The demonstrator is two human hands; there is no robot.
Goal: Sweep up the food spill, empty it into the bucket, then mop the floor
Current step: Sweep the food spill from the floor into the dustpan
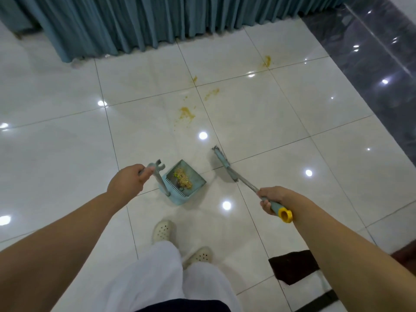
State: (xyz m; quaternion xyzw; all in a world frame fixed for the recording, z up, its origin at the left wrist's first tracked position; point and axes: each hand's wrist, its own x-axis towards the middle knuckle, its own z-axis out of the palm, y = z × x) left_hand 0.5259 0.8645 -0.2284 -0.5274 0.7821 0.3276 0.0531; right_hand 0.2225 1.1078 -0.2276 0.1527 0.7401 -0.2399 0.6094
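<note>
White tiles: dustpan between left grip and right grip.

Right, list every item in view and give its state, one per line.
dustpan: on floor, holding swept food
broom: head by the floor, off the spill
food spill: patches left on tiles
left hand: gripping dustpan handle
right hand: gripping broom handle

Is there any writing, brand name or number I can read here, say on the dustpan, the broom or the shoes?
None: no readable text anywhere in the view.
Dustpan: plain blue plastic, no label visible.
Broom: no marking on its handle or yellow end cap.
Shoes: only ventilation holes, no logo visible.
Curtain and floor tiles: unmarked.
</note>
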